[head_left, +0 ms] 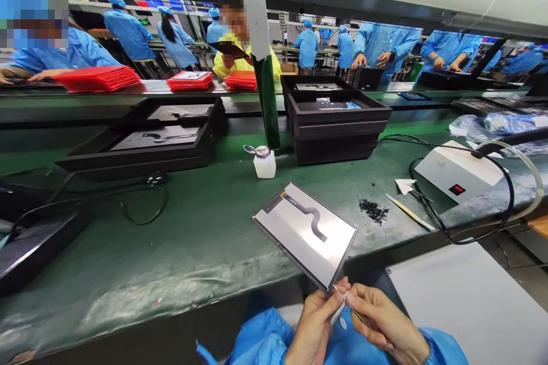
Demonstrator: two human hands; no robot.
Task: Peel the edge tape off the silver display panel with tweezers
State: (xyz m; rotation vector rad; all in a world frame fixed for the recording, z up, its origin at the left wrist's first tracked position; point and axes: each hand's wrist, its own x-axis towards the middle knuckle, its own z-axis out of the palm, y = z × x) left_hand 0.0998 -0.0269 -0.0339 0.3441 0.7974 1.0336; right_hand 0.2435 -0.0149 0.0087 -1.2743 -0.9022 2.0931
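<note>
My left hand (314, 319) is closed, its thumb and fingers pinching a small white piece (337, 315) that looks like cloth or paper. My right hand (383, 316) meets it at the fingertips and is closed on thin metal tweezers (362, 317), partly hidden by the fingers. Just beyond both hands a display panel (295, 234) lies tilted at the bench edge, its silvery back up. A dark curved ribbon cable (314, 219) runs across that back. The panel's near corner comes right up to my fingertips; whether they touch it I cannot tell.
Right of the panel are black scraps (374, 211), a pale pointed stick (409, 211) and a white box (460, 171) with cables. A white pump bottle (264, 162) stands behind, between black trays (171, 148) and stacked trays (338, 125). Co-workers sit across the bench (192, 205).
</note>
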